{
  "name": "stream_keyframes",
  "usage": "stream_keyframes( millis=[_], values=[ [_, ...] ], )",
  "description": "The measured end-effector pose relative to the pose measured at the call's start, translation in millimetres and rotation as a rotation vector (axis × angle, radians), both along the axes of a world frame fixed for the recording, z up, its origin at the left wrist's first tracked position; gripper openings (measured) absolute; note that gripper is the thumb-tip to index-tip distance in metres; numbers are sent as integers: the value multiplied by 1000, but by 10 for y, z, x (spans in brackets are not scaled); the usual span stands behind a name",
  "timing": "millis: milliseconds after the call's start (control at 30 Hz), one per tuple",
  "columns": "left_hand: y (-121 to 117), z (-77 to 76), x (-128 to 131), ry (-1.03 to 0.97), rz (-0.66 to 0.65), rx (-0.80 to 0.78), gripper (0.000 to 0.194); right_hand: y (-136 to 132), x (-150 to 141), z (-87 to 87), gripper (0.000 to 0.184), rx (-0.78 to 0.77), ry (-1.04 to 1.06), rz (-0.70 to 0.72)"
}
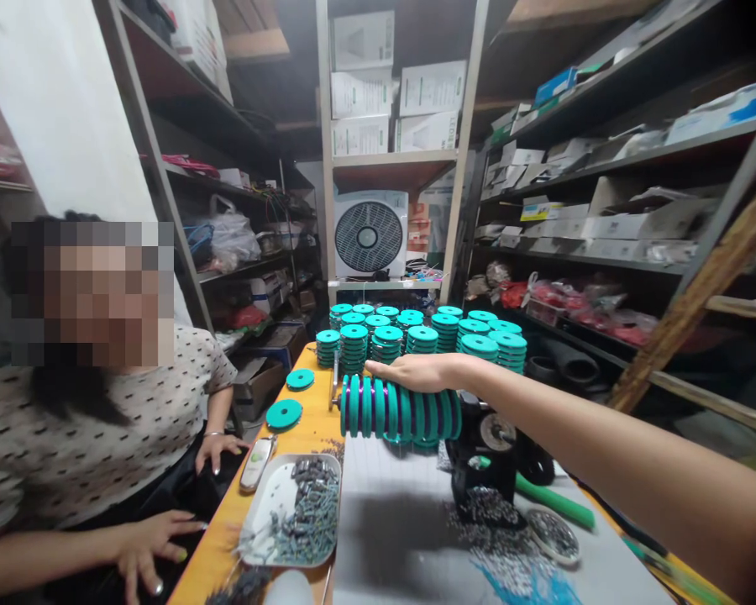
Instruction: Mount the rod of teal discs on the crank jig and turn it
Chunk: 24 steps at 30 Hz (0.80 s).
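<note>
My right hand (pixel 416 371) reaches forward and lies palm down on top of a horizontal row of teal and purple spools (pixel 400 412) mounted on a spindle at the table's middle. Its fingers are stretched out flat along the spools, not wrapped round them. The spindle joins a black machine (pixel 488 466) with a green handle (pixel 554 502) to the right. Behind stand several stacks of teal spools (pixel 422 336). My left hand is out of view.
Another person sits at the left, hands (pixel 144 550) on their lap beside the orange table (pixel 227 512). A metal tray of small grey parts (pixel 302 512), a phone (pixel 256 464), two loose teal discs (pixel 284 413), a white fan (pixel 370 235) and crowded shelves surround the table.
</note>
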State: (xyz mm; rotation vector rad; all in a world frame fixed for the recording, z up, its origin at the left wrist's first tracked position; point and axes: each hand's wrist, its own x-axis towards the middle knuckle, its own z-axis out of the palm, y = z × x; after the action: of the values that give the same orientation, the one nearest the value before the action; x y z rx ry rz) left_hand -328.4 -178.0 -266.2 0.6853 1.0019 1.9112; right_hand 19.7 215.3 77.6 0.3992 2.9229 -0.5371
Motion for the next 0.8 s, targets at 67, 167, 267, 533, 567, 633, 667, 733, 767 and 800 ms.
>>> stream_keyframes(
  millis=[67,167,267,533,567,633,667,733,767,800],
  values=[
    [-21,8,-9,25,2,-7,63,-97,10,23,62,60,118,69],
    [40,133,72,36,-43,-34,51,-364,-44,104,50,125,299,238],
    [180,364,223,32,-141,-77,48,-648,-209,161,50,150,171,374],
    [399,814,613,-15,-400,-181,45,-660,-562,-21,33,232,-105,235],
    [405,882,644,-28,-418,-190,42,-633,-575,-31,34,229,-108,237],
    [432,1043,729,-59,-448,-205,39,-603,-598,-36,33,226,-113,244],
    [461,1124,800,-74,-463,-213,38,-604,-606,-36,32,226,-110,245],
    [571,1241,1060,-107,-490,-228,40,-635,-613,-41,30,231,-87,238],
    [651,1259,1265,-122,-512,-243,39,-663,-610,-48,29,233,-67,230],
    [743,1246,1523,-139,-522,-251,36,-696,-602,-56,29,234,-41,218]
  ],
)
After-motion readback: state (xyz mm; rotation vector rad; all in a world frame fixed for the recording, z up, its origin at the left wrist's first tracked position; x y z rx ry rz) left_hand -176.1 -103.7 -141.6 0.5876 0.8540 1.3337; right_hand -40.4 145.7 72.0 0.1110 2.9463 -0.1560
